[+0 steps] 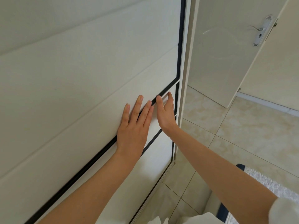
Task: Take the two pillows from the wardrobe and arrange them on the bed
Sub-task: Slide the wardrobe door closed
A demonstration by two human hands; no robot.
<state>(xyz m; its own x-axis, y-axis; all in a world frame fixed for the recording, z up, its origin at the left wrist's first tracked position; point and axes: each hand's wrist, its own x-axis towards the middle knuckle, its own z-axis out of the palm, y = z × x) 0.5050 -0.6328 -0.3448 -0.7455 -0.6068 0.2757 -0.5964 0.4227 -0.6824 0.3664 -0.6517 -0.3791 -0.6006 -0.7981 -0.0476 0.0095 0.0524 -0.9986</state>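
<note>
The white wardrobe door (80, 70), a sliding panel crossed by black strips, fills the left of the view. My left hand (135, 126) lies flat on the panel with its fingers spread, over a black strip. My right hand (165, 112) is just to its right, edge-on, with its fingertips against the panel near the door's right-hand frame. Neither hand holds anything. No pillows are in sight. A corner of the bed (275, 186), with a patterned grey cover and a dark blue edge, shows at the lower right.
A white room door (226, 54) with a metal lever handle (258, 29) stands open at the upper right. Beige floor tiles (234, 135) lie between wardrobe and bed. White fabric (199, 219) shows at the bottom edge.
</note>
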